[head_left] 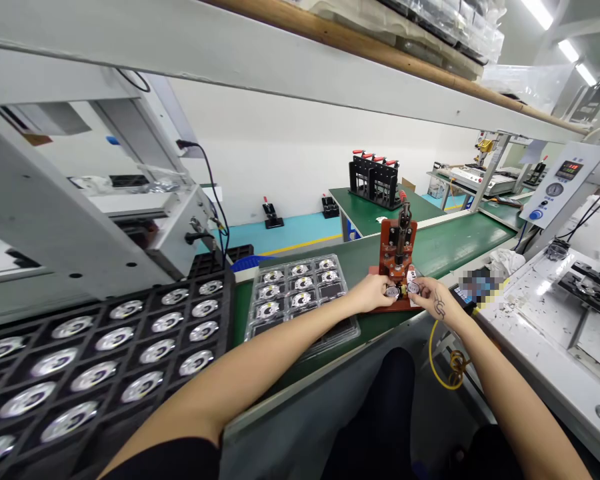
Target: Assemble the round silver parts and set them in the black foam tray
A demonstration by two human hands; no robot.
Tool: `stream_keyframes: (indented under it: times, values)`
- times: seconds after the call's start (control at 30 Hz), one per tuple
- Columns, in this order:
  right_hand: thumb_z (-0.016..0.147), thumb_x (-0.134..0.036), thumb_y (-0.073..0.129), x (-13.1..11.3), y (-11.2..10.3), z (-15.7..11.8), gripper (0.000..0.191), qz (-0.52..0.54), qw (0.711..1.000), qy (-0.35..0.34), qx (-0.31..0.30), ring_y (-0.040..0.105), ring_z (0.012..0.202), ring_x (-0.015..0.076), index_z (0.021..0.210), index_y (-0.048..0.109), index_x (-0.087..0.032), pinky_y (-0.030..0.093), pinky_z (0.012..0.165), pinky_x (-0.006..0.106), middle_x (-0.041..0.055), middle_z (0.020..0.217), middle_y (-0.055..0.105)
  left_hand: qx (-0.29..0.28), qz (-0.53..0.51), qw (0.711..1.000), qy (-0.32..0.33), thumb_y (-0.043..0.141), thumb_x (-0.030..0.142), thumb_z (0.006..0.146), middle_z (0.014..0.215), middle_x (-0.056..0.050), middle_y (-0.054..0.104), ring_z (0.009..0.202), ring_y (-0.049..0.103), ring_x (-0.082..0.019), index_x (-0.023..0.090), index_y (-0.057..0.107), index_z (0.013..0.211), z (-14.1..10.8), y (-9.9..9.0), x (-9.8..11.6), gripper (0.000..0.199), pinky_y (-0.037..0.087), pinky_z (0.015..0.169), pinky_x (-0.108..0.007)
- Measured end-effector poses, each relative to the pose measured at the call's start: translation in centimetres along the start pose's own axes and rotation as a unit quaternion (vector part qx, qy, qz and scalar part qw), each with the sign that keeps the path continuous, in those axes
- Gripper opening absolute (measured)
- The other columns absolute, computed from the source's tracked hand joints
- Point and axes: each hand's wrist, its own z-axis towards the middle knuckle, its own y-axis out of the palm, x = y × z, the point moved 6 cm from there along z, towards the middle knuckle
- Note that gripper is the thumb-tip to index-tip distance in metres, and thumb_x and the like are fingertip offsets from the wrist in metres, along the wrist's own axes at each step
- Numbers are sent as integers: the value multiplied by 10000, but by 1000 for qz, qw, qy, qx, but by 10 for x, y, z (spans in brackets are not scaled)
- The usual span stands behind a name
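Note:
My left hand [371, 294] pinches a small round silver part [392, 291] at the foot of a red-brown toggle-clamp fixture [386, 248]. On the other side of the base, my right hand [431, 297] has its fingers closed on a second round silver part [413, 288]. Both parts are close together, low in front of the clamp; whether they touch the fixture I cannot tell. Left of the fixture lies a clear plastic tray [351, 328] with several round metal parts in its pockets. My left forearm passes over the tray's near corner and hides some of it.
A black divided tray [177, 290] full of silver discs stands at the left. To the right are a machine bed [525, 327], a control box [555, 190] and a white cloth [507, 260]. A shelf beam [300, 73] crosses overhead. A black clamp rack [374, 180] stands behind.

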Motion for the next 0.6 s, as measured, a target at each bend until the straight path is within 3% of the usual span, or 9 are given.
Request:
stream_keyframes:
  times: [0.1, 0.27, 0.37, 0.47, 0.53, 0.6]
  values:
    - [867, -383, 798, 2, 16, 19, 345, -10, 999, -13, -34, 617, 740, 174, 1152, 774, -190, 554, 752, 315, 43, 934, 663, 6, 5, 1000, 3, 773, 363, 769, 669, 24, 618, 619, 566, -162, 167, 791, 997, -28, -30, -1, 301, 421, 617, -268]
    - [829, -260, 826, -9, 36, 46, 300, -16, 994, -46, -101, 684, 862, 236, 1122, 822, -195, 585, 858, 369, 70, 953, 710, 92, -51, 994, -18, 798, 490, 792, 1057, -83, 713, 866, 667, -219, 197, 756, 1104, -83, -104, -10, 430, 539, 753, -329]
    - [793, -235, 849, -18, 40, 49, 377, -21, 990, -64, -121, 705, 1068, 301, 1168, 828, -207, 575, 978, 403, 102, 1088, 764, 110, -178, 973, -95, 857, 488, 774, 931, -58, 736, 808, 699, -214, 196, 692, 1146, -116, -129, -20, 500, 571, 747, -348]
    - [778, -301, 872, -22, 30, 45, 344, -34, 991, -68, -109, 705, 1134, 312, 1110, 837, -219, 563, 1013, 389, 110, 1189, 776, 164, -296, 932, -129, 931, 455, 732, 832, -10, 712, 735, 701, -189, 194, 664, 1148, -150, -149, -24, 558, 589, 721, -338]
    - [814, -390, 845, -20, 11, 44, 228, -45, 993, -59, -89, 737, 966, 275, 953, 836, -210, 589, 895, 345, 96, 1046, 798, 221, -343, 903, -136, 978, 431, 687, 842, -5, 703, 720, 694, -175, 193, 684, 1128, -176, -163, -27, 581, 592, 688, -315]
    - [906, -510, 742, -18, -19, 48, 333, -58, 996, -43, -48, 713, 761, 237, 807, 798, -197, 580, 754, 318, 77, 822, 773, 274, -348, 884, -149, 995, 438, 671, 849, -15, 715, 715, 693, -175, 195, 708, 1111, -203, -178, -32, 579, 591, 655, -299]
